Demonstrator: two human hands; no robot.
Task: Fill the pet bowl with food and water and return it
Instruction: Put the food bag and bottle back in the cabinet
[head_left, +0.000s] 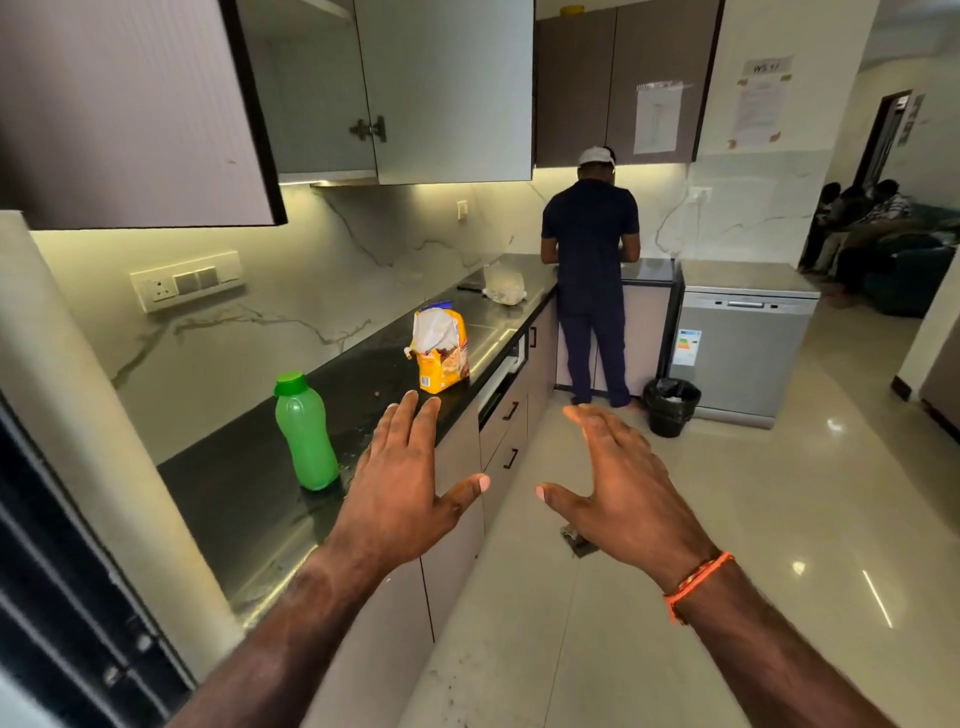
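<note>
Left hand and right hand are spread open, holding nothing; right hand partly hides an unidentifiable floor object.

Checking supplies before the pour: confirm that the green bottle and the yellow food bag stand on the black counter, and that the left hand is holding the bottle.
One thing is wrong. The green bottle and yellow food bag do stand on the black counter, but the left hand holds nothing; it is spread open beside the bottle, as the head view shows.
</note>
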